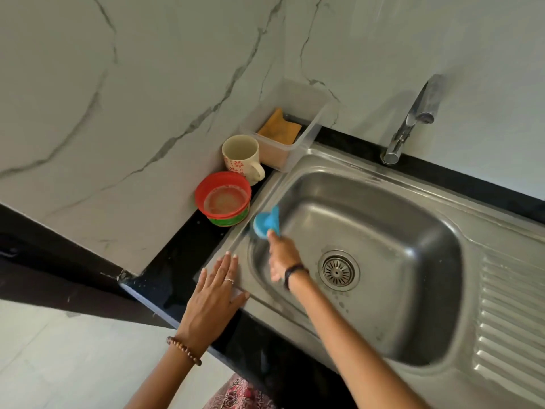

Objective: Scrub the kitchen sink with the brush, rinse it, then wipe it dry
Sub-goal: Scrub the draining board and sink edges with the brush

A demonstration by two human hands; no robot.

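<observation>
Gripping a round blue brush (265, 221) against the rim just left of the steel sink (383, 343) basin, the right hand (283, 256) curls round its handle while the left hand (213, 293) lies flat, fingers straight, across that rim and the black worktop (182, 255).

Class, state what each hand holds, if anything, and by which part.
Right hand grips the blue brush by its handle; left hand holds nothing, resting flat on the sink rim.

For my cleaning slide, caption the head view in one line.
Right hand scrubs the steel sink's left wall with a blue brush; left hand rests flat on the rim.
</observation>
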